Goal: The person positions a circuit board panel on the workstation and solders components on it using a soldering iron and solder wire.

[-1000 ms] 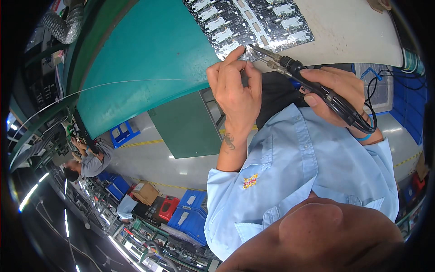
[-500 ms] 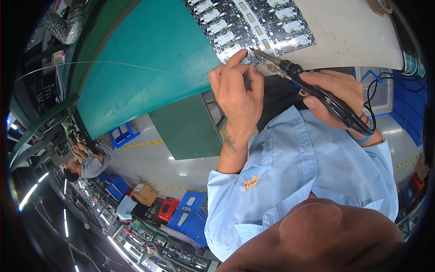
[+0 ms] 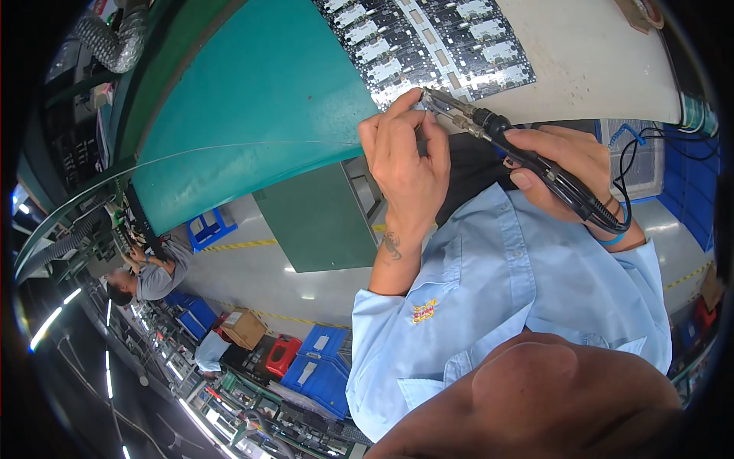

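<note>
My right hand point(image 3: 566, 161) grips a black soldering iron point(image 3: 497, 125), with its cable running back past the wrist. Two slim metal shafts reach forward from the handle, their ends close to my left fingertips. My left hand point(image 3: 405, 157) is closed, index finger and thumb bent toward the iron's tip. A thin solder wire point(image 3: 252, 143) comes from the left and reaches this hand; the fingers hide its end. Just beyond both hands lies a panel of black-and-white circuit boards point(image 3: 489, 53), its near edge by the tip. Whatever sits exactly under the tip is too small to make out.
The panel lies across a green mat point(image 3: 252, 92) and a pale worktop point(image 3: 596, 61). A silvery flexible duct point(image 3: 115, 42) hangs at upper left. Blue crates point(image 3: 317, 367) and a red bin point(image 3: 284, 354) stand on the floor behind. Another person point(image 3: 157, 275) works at far left.
The solder wire hangs lower on the left and bows differently. Both hands and the iron's tip have shifted slightly right and nearer to me. The iron remains in my right hand.
</note>
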A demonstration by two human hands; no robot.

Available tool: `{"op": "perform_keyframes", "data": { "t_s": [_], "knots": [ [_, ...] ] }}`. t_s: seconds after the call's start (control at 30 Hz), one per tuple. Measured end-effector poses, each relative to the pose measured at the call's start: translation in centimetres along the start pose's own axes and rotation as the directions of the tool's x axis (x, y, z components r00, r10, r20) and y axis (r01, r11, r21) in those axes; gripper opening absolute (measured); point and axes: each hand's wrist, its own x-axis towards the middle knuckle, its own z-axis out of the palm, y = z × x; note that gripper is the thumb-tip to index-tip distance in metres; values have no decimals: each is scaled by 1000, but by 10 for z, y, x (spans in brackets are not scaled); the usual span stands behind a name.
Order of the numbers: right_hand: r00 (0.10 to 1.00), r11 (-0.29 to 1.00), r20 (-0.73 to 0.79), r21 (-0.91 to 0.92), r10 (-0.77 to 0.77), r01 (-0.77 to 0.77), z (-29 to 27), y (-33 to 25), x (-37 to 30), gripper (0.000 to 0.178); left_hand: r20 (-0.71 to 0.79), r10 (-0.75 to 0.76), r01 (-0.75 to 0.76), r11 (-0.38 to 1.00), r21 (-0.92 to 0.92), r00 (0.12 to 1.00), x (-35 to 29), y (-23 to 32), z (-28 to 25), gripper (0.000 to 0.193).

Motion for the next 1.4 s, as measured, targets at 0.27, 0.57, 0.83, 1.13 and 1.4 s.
{"op": "perform_keyframes", "data": {
  "t_s": [0.27, 0.57, 0.83, 1.13, 1.4],
  "knots": [
    [1000, 1000, -2, -19, -24, 24, 3, 0, 0, 42, 10, -43, 43, 999, -23, 999, 1, 1, -1, 18],
    [1000, 1000, -1, -31, -5, 5, -16, -7, -1, 37, 10, -29, 29, 1000, -12, 1000, 3, 3, -2, 17],
    [930, 979, -360, -145, 80, -140, -62, 6, -8, 32, 13, -47, 47, 999, -8, 999, 7, 2, 2, 16],
    [788, 716, -614, -569, -42, -405, -144, 85, -9, 38, 74, -177, 184, 977, -105, 981, 22, -10, -18, 14],
    [921, 988, -358, 62, 155, -142, -64, 8, 12, 29, 231, -58, 81, 992, -94, 971, 43, -34, -31, 16]
  ]
}}
